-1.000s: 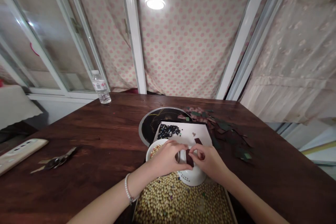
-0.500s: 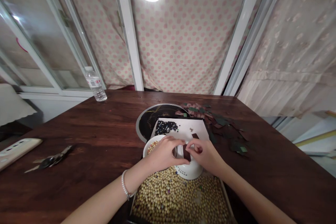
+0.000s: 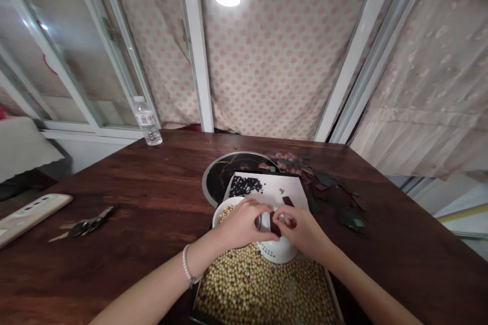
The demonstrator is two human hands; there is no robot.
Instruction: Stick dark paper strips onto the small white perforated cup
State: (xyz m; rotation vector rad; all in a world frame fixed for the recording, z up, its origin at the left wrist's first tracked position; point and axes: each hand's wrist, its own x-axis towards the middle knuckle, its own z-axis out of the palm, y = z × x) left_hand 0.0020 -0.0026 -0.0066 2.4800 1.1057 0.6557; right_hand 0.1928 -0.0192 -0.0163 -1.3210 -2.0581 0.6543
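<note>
My left hand (image 3: 241, 223) and my right hand (image 3: 299, 227) meet over a white bowl (image 3: 277, 252), both pinching a small dark brown strip (image 3: 274, 223) between their fingertips. The bowl rests on a tray of yellow beans (image 3: 259, 289) right in front of me. A second white bowl (image 3: 221, 209) with beans sits behind my left hand. Beyond it lies a white sheet (image 3: 274, 190) with a heap of dark beads (image 3: 246, 186) and another brown strip (image 3: 288, 201).
A round black plate (image 3: 215, 180) lies under the sheet. Dark green and pink scraps (image 3: 328, 188) litter the wooden table (image 3: 133, 198) at right. A water bottle (image 3: 148, 122) stands at back left. Keys (image 3: 86, 225) and a beige remote (image 3: 28, 213) lie at left.
Both hands stay together on the brown strip over the bowl; only the head camera has shifted slightly.
</note>
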